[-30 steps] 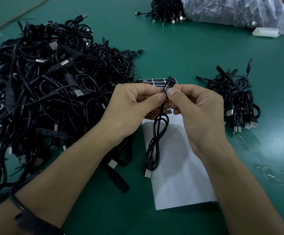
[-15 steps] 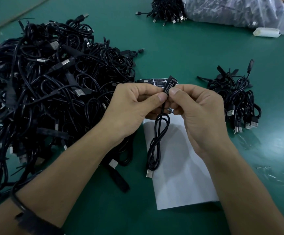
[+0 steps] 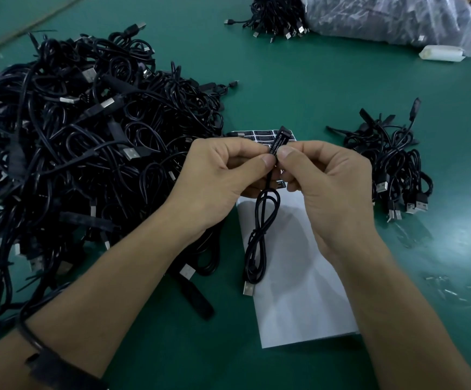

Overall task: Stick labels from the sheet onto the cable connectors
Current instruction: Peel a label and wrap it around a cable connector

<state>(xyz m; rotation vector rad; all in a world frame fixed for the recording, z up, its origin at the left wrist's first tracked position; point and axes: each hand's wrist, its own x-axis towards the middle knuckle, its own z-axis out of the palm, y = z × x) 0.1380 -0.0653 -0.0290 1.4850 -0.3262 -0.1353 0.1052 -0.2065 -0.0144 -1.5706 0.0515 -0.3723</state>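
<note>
A black cable connector [image 3: 280, 139] with a printed label on it points up and away, held over the label sheet [image 3: 299, 277]. My left hand [image 3: 223, 178] pinches the connector from the left and my right hand [image 3: 324, 178] pinches it from the right, thumbs almost meeting. Its coiled cable [image 3: 259, 237] hangs down with the USB plug [image 3: 248, 289] at the sheet's left edge. A few black labels [image 3: 259, 134] show on the sheet beyond my fingers; the near part of the sheet is bare white.
A big tangled heap of black cables [image 3: 74, 164] fills the left of the green table [image 3: 285, 80]. A small pile of cables [image 3: 392, 164] lies at the right. At the back are another cable bunch [image 3: 276, 21], a plastic bag [image 3: 383, 18] and a white object [image 3: 442, 53].
My thumbs have shifted slightly along the connector; the hands and the cable stay in the same place.
</note>
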